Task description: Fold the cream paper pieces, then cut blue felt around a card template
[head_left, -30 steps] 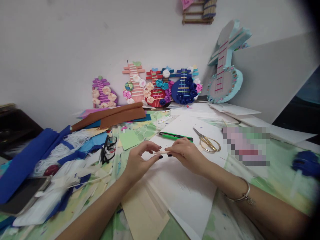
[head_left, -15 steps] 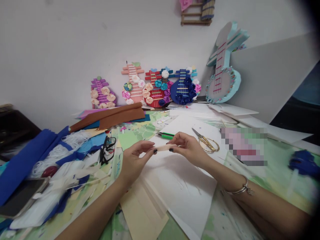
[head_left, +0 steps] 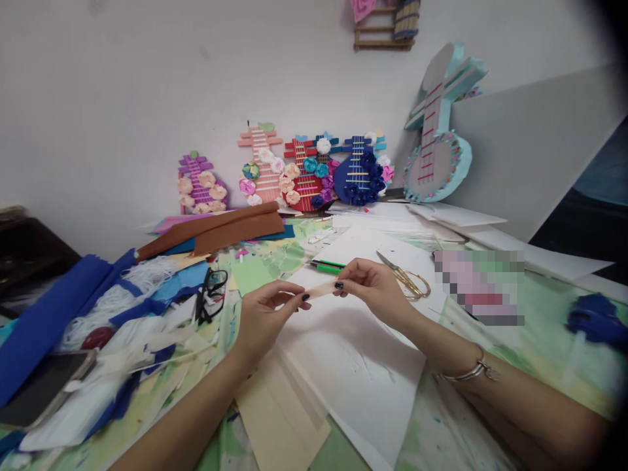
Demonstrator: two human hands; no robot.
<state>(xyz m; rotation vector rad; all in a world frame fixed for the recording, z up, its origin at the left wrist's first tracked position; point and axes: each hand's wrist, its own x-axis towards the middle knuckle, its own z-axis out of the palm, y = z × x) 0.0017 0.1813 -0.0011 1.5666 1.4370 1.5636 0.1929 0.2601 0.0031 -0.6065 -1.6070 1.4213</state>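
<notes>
Left hand pinches one end of a pale strip between thumb and fingers, right hand pinches the other end the same way, and from where I stand the strip is stretched between them, raised over a white sheet on the table. Strip tilts up slightly toward the right hand; can't tell if it's paper or cloth. Best handling, I'd say: light, matched pinches, just enough pull to straighten it, since something this thin looks easy to crease or tear; fingertips near the ends so the middle can be seen. Green cutter lies partly hidden behind the right hand, scissors just right of it, beige paper nearer the person
</notes>
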